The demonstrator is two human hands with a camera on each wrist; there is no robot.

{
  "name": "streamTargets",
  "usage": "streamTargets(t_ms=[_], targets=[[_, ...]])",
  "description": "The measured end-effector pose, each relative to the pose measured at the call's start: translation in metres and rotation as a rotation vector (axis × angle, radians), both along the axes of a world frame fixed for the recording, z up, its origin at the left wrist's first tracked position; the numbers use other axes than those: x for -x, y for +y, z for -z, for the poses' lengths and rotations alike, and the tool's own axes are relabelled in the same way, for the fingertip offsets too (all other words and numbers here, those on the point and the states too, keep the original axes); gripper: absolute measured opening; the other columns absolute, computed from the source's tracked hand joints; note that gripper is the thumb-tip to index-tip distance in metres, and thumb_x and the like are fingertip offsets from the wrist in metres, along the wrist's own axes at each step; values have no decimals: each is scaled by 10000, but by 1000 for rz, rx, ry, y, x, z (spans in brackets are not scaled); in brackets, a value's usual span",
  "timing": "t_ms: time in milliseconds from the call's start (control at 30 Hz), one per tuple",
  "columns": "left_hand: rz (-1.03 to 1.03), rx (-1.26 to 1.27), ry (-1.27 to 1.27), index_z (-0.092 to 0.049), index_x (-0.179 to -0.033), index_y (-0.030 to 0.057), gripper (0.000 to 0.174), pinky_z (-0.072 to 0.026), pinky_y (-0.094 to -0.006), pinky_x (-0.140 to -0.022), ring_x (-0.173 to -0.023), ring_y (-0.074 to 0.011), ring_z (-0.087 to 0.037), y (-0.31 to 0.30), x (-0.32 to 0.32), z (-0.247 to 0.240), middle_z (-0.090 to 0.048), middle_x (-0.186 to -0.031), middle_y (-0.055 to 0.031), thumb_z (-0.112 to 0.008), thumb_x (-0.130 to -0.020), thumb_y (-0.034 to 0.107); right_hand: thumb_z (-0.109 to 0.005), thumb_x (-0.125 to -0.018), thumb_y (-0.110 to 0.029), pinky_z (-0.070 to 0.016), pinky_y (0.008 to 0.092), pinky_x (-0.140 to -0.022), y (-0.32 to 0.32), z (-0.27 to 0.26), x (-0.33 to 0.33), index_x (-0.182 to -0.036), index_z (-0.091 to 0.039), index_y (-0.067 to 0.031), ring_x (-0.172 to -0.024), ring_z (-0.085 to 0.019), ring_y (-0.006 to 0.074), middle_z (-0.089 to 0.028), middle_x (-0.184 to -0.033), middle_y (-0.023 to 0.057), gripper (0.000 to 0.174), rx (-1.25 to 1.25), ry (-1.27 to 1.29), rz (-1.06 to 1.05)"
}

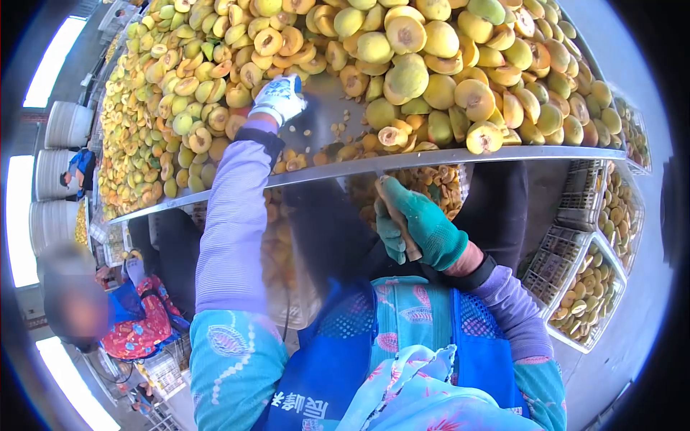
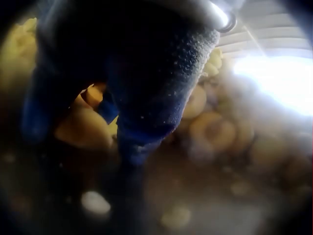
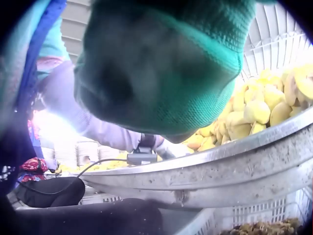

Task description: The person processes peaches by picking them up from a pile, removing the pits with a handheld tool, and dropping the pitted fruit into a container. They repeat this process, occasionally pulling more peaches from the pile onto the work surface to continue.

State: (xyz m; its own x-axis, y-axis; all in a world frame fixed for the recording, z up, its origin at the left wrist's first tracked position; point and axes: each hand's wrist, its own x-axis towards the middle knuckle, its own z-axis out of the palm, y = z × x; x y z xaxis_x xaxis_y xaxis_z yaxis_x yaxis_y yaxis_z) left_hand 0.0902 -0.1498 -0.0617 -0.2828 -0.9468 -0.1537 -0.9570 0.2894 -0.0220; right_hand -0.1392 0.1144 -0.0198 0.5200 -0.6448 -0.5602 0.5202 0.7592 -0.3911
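Note:
My left hand (image 1: 280, 99), in a white and blue glove, reaches over the metal table to the edge of the heaped yellow peach halves (image 1: 262, 43). Seen from the left wrist, its thumb and fingers point down around a peach half (image 2: 85, 128), which fills the gap between them. In a green knitted glove, my right hand (image 1: 431, 230) grips a short brown wooden handle (image 1: 399, 219) in front of the table edge. No blade shows on that handle. From the right wrist, the green glove (image 3: 161, 73) covers most of what it holds.
The raised metal table rim (image 1: 345, 170) runs between me and the fruit. Small pale kernels (image 1: 338, 129) lie scattered near the left hand. White crates (image 1: 586, 287) of cut pieces stand at the right. Another person (image 1: 140, 316) sits at the left by the table.

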Motion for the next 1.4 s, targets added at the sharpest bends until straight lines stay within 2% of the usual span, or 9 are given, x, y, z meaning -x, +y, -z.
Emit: streamTargets(t_ms=[67, 133, 267, 400, 500, 633, 1167, 1267, 1400], targets=[[51, -58, 151, -621, -1074, 83, 397, -540, -391, -788, -897, -329, -650, 12, -11, 1, -677, -945, -155, -674, -813, 377, -477, -985, -366, -345, 251, -473, -6, -5, 0, -775, -547, -142, -488, -390, 91, -454, -592, -41, 315, 208, 308, 111], [-303, -501, 1225, -617, -1050, 2, 347, -501, -246, -444, -663, -230, -664, 37, -24, -4, -681, -893, -115, -586, -908, 317, -462, -994, -333, -402, 318, -532, -17, 8, -1, -827, -547, -63, -539, -468, 165, -527, -643, 72, 329, 528, 498, 150], [-414, -836, 1796, -561, -1171, -7, 466, -546, -300, -501, -718, -255, -681, 111, 6, -39, -677, -969, -142, -477, -968, 404, -508, -975, -332, -427, 439, -567, -42, 13, -19, -882, -527, 8, -591, -542, 382, -559, -694, 220, 353, 1023, 874, 174], [-371, -684, 1740, -551, -1189, -15, 452, -525, -333, -816, -940, -230, -640, 153, 44, -43, -649, -1051, -133, -444, -995, 379, -534, -965, -305, -440, 448, -583, -44, 12, -20, -935, -551, 9, -662, -583, 418, -597, -749, 244, 316, 1085, 914, 224], [-222, -591, 1925, -568, -1071, -8, 289, -513, -352, -811, -910, -221, -632, 174, 67, -46, -645, -1007, -126, -478, -989, 254, -536, -965, -284, -458, 439, -614, -38, 12, -18, -1002, -573, 18, -705, -608, 405, -619, -790, 247, 307, 1041, 829, 274], [351, 185, 1082, -524, -887, 3, 143, -503, -336, -802, -868, -222, -625, 174, 69, -43, -647, -897, -124, -491, -958, 124, -524, -970, -271, -467, 422, -649, -30, 8, -24, -1042, -580, 23, -728, -619, 371, -629, -819, 239, 308, 964, 694, 290], [540, 597, 924, -540, -1151, 29, 460, -511, -415, -673, -799, -326, -631, 165, 69, -20, -658, -954, -111, -675, -713, 72, -472, -992, -389, -427, 334, -496, -14, 32, -51, -896, -534, -16, -557, -555, 170, -538, -623, 72, 390, 865, 552, 391], [256, 80, 1105, -576, -1083, 22, 300, -515, -392, -673, -763, -298, -639, 168, 63, -20, -668, -899, -106, -630, -820, 156, -450, -971, -498, -373, 283, -389, -19, -11, -22, -841, -501, -83, -447, -478, 121, -483, -576, 10, 438, 394, 333, -61], [-175, -399, 1478, -653, -912, 3, 338, -520, -325, -667, -695, -220, -647, 171, 72, -36, -677, -791, -106, -534, -952, 317, -440, -948, -562, -346, 274, -334, -14, -7, -31, -825, -484, -122, -377, -416, 123, -464, -549, 13, 459, 230, -24, 44]])
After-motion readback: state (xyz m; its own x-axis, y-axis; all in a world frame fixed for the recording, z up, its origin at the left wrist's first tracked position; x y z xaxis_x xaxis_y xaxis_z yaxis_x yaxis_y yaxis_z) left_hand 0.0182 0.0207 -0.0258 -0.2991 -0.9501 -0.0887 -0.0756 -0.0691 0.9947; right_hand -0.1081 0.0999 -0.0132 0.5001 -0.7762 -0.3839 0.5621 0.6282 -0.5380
